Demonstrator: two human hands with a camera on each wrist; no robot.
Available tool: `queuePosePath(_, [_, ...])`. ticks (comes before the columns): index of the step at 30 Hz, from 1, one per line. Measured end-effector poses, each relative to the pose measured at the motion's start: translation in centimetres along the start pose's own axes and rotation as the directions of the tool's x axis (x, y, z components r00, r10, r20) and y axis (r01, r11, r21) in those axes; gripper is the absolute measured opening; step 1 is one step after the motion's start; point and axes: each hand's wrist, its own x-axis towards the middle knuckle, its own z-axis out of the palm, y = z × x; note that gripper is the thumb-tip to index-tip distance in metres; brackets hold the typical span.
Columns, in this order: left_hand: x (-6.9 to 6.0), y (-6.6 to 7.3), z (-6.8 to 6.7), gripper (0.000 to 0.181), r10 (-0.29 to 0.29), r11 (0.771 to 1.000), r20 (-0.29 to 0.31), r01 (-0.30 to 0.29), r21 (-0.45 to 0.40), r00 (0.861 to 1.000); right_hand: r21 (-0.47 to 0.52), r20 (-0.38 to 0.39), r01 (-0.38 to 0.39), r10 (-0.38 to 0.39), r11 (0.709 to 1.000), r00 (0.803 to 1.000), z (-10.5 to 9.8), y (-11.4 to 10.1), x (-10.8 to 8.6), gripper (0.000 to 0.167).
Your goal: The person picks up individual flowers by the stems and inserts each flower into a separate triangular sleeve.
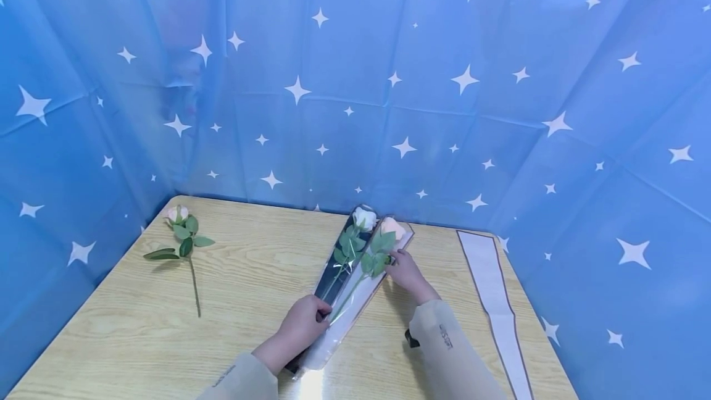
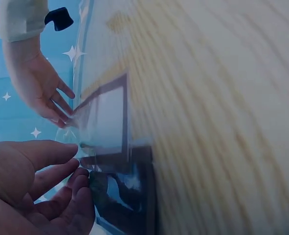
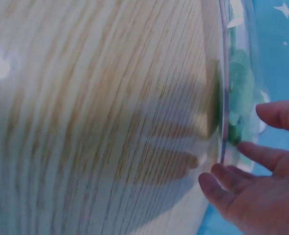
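Two artificial roses in clear-fronted flower sleeves lie side by side at the table's middle: a white rose (image 1: 365, 219) in a black-backed sleeve (image 1: 332, 289) and a peach rose (image 1: 392, 228) in a white-backed sleeve (image 1: 355, 302). My left hand (image 1: 302, 328) pinches the white-backed sleeve near its lower stem, thumb against fingers (image 2: 61, 169). At the peach rose's green leaves (image 1: 375, 258), my right hand (image 1: 408, 272) touches the sleeve's right edge. In the right wrist view its fingers (image 3: 261, 155) are extended and the thumb stands apart from the sleeve.
A loose pale pink rose (image 1: 178, 214) with leaves and a bare stem lies on the wooden table (image 1: 250, 258) at the left. Another white flower sleeve (image 1: 491, 286) with a dark border lies flat at the right. A blue star-patterned curtain (image 1: 355, 79) surrounds the table's far sides.
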Motion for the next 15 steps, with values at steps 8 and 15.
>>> queuePosePath(8, [0.1,-0.6,-0.2,0.022,-0.006,1.0,0.006,0.006,0.023,1.0,0.041,0.008,0.02,-0.021,0.999,1.0,-0.4,0.4,-0.2,0.053])
queuePosePath(15, [0.6,-1.8,-2.9,0.023,-0.088,0.996,-0.056,0.087,-0.026,0.995,0.081,-0.037,0.049,-0.046,0.996,0.998,-2.5,2.3,-1.7,0.052])
